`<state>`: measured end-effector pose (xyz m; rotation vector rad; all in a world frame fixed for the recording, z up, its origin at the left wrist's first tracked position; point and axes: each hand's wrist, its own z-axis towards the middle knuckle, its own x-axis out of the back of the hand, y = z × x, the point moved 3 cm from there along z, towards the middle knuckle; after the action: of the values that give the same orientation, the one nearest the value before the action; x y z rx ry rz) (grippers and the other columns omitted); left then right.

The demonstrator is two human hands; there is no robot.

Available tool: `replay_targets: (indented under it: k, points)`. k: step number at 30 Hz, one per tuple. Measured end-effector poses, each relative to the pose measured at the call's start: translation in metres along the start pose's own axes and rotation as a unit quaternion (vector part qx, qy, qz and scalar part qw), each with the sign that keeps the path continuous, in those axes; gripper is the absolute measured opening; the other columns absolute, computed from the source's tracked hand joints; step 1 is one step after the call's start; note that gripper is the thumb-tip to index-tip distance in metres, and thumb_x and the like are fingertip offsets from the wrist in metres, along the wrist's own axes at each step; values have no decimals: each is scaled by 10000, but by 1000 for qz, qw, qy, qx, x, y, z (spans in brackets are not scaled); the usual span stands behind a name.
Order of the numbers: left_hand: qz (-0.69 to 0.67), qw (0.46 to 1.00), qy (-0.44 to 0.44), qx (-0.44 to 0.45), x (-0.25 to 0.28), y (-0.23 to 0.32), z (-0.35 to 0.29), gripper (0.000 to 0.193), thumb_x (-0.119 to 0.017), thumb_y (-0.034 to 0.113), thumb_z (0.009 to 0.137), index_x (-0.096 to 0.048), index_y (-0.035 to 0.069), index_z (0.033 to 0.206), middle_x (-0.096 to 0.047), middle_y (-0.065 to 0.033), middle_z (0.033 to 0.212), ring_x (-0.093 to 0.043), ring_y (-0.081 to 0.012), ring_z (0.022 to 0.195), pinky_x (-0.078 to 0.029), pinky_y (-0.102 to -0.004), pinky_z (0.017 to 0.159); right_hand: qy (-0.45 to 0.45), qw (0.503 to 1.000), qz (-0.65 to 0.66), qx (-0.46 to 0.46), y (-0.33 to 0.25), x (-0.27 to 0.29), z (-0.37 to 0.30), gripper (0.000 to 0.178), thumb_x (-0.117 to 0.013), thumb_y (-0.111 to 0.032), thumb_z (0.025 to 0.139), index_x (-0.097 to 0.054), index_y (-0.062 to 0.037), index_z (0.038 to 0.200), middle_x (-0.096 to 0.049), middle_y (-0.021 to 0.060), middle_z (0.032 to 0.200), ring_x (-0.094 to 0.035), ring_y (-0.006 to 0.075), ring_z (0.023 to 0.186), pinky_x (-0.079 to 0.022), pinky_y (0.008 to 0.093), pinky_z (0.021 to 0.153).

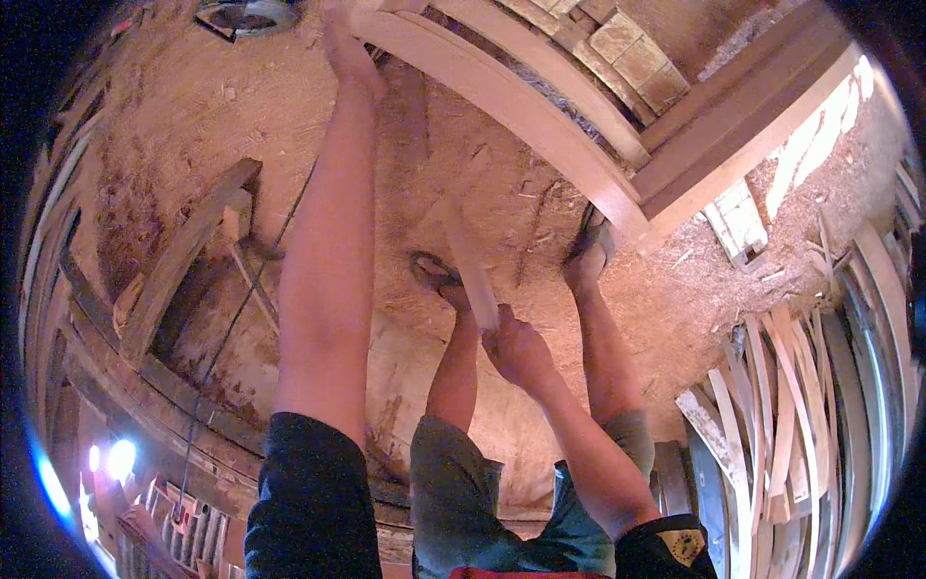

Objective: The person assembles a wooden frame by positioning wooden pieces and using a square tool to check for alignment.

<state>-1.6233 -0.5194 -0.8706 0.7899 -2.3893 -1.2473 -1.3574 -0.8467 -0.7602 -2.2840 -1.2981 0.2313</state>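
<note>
At the top edge, my left hand reaches far out, closed at the end of a wooden frame; its fingertips are partly cut off by the picture's edge. The frame is made of thick planed beams joined at a corner. Nearer to me, my right hand is wrapped round the lower end of a pale flat wooden stick. The stick points away from me over the floor, and its far end is blurred.
My sandalled feet stand on the dusty, shaving-strewn floor. Rough timber pieces and a thin dark cord are on the left. Several long wood strips are piled at the right. A round dark object sits at the top left.
</note>
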Motion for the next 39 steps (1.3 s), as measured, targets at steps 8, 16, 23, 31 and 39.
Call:
replay_targets:
  k: [8, 16, 23, 31, 39]
  points:
    - [79, 997, -5, -6, 14, 15, -12, 603, -635, 418, 868, -484, 39, 1313, -595, -143, 1114, -632, -271, 908, -543, -415, 766, 13, 1000, -21, 10, -5, -9, -1, 488, -558, -279, 896, -387, 64, 1199, -620, 301, 752, -623, 477, 712, -499, 570, 631]
    - [49, 997, -35, -43, 13, 4, 2, 545, -619, 355, 881, -502, 9, 1286, -606, -158, 1105, -644, -276, 931, -559, -395, 763, 55, 997, -23, 51, 5, -19, -2, 498, -559, -281, 898, -383, 77, 1196, -606, 306, 706, -608, 481, 644, -489, 577, 577]
    - [74, 997, -22, 18, 50, 7, 23, 603, -478, 469, 940, -419, 51, 1369, -597, -177, 1147, -609, -313, 987, -513, -459, 819, 4, 999, -12, 40, -7, -26, -1, 511, -562, -273, 898, -378, 98, 1197, -606, 303, 696, -610, 493, 661, -488, 579, 584]
    - [285, 951, 54, -104, 173, -78, -65, 443, -487, 380, 967, -525, 5, 1201, -555, -130, 1165, -518, -252, 1091, -463, -381, 843, 47, 997, 13, 66, -10, -25, -3, 531, -575, -274, 894, -380, 110, 1204, -605, 333, 734, -616, 503, 724, -493, 576, 620]
    - [397, 911, 96, -64, 128, -109, -268, 418, -611, 304, 908, -534, 7, 1190, -575, -185, 1057, -541, -266, 946, -440, -389, 816, 75, 991, 73, 83, 11, -24, 3, 470, -565, -257, 896, -411, 49, 1217, -626, 318, 806, -621, 501, 779, -504, 559, 681]
